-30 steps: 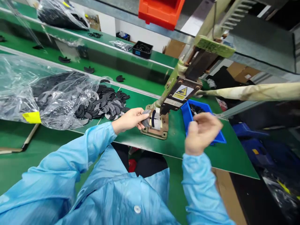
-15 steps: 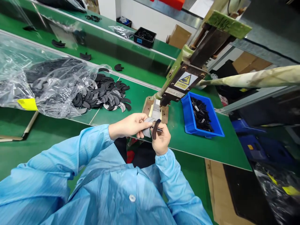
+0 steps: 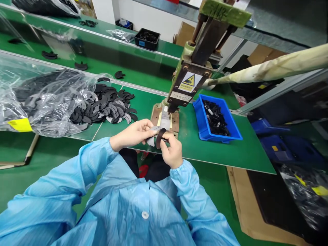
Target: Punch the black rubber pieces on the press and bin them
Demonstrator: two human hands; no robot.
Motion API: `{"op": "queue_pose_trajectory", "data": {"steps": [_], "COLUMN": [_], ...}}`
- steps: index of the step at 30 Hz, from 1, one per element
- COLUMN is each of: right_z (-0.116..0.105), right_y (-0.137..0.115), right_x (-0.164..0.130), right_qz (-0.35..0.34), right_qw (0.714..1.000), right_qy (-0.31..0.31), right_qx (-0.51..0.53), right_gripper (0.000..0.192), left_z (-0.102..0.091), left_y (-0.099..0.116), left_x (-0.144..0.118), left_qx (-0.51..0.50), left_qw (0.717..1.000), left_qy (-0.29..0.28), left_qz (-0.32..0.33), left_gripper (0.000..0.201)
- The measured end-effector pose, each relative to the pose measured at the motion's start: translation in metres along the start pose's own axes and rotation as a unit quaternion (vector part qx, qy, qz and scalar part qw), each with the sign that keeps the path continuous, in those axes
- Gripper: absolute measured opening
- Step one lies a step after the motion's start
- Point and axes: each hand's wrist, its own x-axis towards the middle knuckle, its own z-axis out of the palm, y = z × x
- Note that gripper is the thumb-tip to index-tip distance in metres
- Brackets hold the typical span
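Observation:
Just in front of the press base (image 3: 175, 122), my two hands meet above the bench edge. My left hand (image 3: 133, 134) is closed on light grey curved pieces (image 3: 150, 141), thumb and fingers pinching them. A dark curved strip (image 3: 160, 137) stands across those pieces, pinched by the closed fingers of my right hand (image 3: 172, 151). Whether the strip and the grey pieces are joined is hidden by the fingers. To the left lies a heap of black and grey crescent pieces (image 3: 109, 104), spilling from a clear plastic bag (image 3: 57, 118).
A hand press with a warning label (image 3: 190, 82) towers ahead, its long lever (image 3: 266, 65) reaching right. The blue bin (image 3: 217, 137) holds black parts. Behind, a green belt (image 3: 99, 70) carries several dark pieces. The black tray (image 3: 147, 40) sits farther back.
My right hand has shifted left and turned with the dark strip, which sits more squarely against the grey pieces. The whole view has shifted slightly.

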Motion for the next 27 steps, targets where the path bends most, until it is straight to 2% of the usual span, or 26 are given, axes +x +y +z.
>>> {"op": "queue_pose_trajectory", "data": {"steps": [2, 3, 6, 8, 12, 16, 19, 21, 23, 27], "right_z": [-0.001, -0.001, 0.002, 0.003, 0.0, -0.003, -0.001, -0.002, -0.008, -0.036], "right_y": [0.002, 0.003, 0.004, 0.003, 0.002, 0.004, 0.008, 0.013, 0.022, 0.051], "right_x": [0.0, -0.001, -0.004, -0.006, -0.009, -0.012, -0.011, -0.009, -0.006, -0.004], "right_qz": [-0.013, -0.019, -0.035, -0.045, -0.061, -0.068, -0.063, -0.055, -0.039, 0.021], "right_qw": [1.0, 0.999, 0.998, 0.997, 0.996, 0.995, 0.996, 0.997, 0.997, 0.995], "right_qy": [-0.012, -0.018, -0.033, -0.04, -0.046, -0.049, -0.044, -0.045, -0.039, 0.039], "right_qx": [-0.021, -0.03, -0.046, -0.051, -0.054, -0.047, -0.043, -0.043, -0.05, -0.091], "right_gripper": [0.013, 0.013, 0.012, 0.013, 0.014, 0.011, 0.008, 0.01, 0.018, 0.028], "left_z": [0.003, 0.005, 0.011, 0.015, 0.018, 0.017, 0.017, 0.015, 0.009, -0.021], "left_y": [0.002, 0.003, 0.004, -0.001, -0.016, -0.019, -0.017, -0.018, -0.022, -0.03], "left_x": [-0.007, -0.011, -0.016, -0.016, -0.012, -0.015, -0.016, -0.014, -0.007, 0.031], "left_qx": [0.104, 0.151, 0.213, 0.193, 0.085, -0.018, -0.101, -0.121, -0.129, -0.162], "left_qw": [0.987, 0.975, 0.959, 0.967, 0.992, 0.998, 0.99, 0.981, 0.983, 0.979], "left_qy": [0.085, 0.104, 0.084, 0.084, 0.077, 0.057, -0.048, -0.105, -0.082, 0.055], "left_qz": [0.084, 0.122, 0.169, 0.146, 0.044, -0.012, -0.081, -0.105, -0.103, -0.108], "left_gripper": [0.034, 0.03, 0.027, 0.028, 0.041, 0.045, 0.045, 0.047, 0.048, 0.038]}}
